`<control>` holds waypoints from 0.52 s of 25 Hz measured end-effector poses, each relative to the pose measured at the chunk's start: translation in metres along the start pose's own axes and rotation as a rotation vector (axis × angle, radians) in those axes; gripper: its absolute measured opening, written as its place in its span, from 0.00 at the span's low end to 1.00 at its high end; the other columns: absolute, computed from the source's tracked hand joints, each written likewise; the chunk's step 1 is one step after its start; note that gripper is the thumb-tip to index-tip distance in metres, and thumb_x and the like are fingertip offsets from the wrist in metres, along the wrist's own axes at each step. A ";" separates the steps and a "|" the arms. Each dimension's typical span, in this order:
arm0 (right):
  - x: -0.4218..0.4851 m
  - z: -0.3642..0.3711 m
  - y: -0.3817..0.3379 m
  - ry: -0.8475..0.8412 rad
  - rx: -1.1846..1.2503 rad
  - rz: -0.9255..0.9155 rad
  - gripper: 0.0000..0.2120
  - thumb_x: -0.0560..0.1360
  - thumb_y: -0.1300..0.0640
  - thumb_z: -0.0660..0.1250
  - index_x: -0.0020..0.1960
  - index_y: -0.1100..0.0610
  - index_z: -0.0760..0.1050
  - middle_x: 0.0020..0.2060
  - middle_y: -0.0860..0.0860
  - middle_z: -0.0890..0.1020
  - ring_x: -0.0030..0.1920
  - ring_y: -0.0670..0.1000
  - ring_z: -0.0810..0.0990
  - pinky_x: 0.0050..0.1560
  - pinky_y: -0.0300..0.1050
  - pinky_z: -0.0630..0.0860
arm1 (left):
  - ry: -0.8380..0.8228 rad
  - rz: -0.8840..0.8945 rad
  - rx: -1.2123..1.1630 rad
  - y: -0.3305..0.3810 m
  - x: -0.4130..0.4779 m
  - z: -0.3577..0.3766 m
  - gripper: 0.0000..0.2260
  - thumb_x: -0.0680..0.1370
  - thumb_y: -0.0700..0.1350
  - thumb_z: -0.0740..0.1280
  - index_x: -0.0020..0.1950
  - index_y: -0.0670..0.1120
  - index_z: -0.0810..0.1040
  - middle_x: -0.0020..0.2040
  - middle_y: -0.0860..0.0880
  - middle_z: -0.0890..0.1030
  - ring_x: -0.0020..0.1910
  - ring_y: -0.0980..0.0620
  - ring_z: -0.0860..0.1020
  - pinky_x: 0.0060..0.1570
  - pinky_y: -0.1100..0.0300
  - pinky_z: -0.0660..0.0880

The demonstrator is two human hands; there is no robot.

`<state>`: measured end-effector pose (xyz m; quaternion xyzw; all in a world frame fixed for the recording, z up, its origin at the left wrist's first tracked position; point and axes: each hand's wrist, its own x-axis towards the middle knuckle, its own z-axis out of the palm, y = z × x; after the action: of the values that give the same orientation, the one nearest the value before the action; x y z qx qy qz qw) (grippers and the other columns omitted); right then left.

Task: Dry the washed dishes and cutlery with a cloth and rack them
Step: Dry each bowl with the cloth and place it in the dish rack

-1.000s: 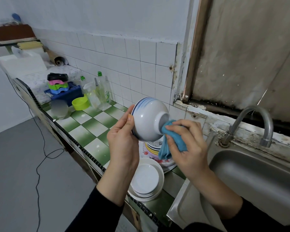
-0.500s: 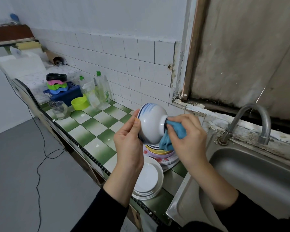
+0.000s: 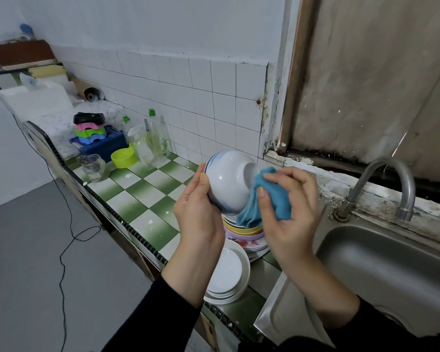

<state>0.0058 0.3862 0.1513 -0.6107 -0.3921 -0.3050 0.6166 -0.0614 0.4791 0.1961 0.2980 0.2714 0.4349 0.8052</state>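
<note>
— Hands?
— White blue-rimmed ceramic bowl (image 3: 229,182), sideways over green-checked worktop's (image 3: 148,194) sink-side edge, gripped by left hand (image 3: 198,214); right hand (image 3: 287,212) pinches blue cloth (image 3: 274,199) to its foot.
— Risk?
— One-handed grip may slip; bowl drops onto stacked plates (image 3: 244,236).

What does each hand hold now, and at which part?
The left hand holds the bowl at its rim and side. The right hand grips the cloth, bunched against the bowl's foot.

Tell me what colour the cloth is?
The cloth is blue, seen best in the head view.
</note>
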 end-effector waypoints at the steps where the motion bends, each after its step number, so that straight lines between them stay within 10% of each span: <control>1: -0.004 0.006 -0.005 -0.003 0.009 -0.067 0.08 0.74 0.66 0.68 0.53 0.61 0.80 0.54 0.64 0.74 0.59 0.51 0.74 0.61 0.42 0.70 | -0.024 -0.046 -0.017 -0.001 0.002 0.004 0.09 0.82 0.37 0.59 0.56 0.43 0.78 0.60 0.42 0.80 0.54 0.47 0.79 0.61 0.46 0.75; 5: -0.011 0.022 0.006 -0.008 -0.032 -0.142 0.11 0.75 0.62 0.65 0.56 0.56 0.75 0.62 0.66 0.72 0.65 0.64 0.69 0.69 0.54 0.66 | -0.189 -0.212 -0.071 0.007 0.013 0.013 0.10 0.82 0.39 0.57 0.58 0.43 0.76 0.58 0.41 0.79 0.56 0.42 0.78 0.60 0.42 0.73; 13: 0.002 0.012 0.011 0.216 0.393 0.317 0.18 0.80 0.56 0.55 0.68 0.58 0.65 0.64 0.59 0.73 0.65 0.59 0.73 0.65 0.54 0.72 | -0.435 -0.066 0.190 0.025 0.010 0.005 0.10 0.80 0.38 0.59 0.53 0.46 0.79 0.45 0.53 0.85 0.43 0.55 0.82 0.48 0.54 0.79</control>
<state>0.0151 0.3994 0.1463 -0.4970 -0.2750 -0.1860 0.8017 -0.0664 0.4972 0.2159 0.4502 0.1408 0.3062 0.8269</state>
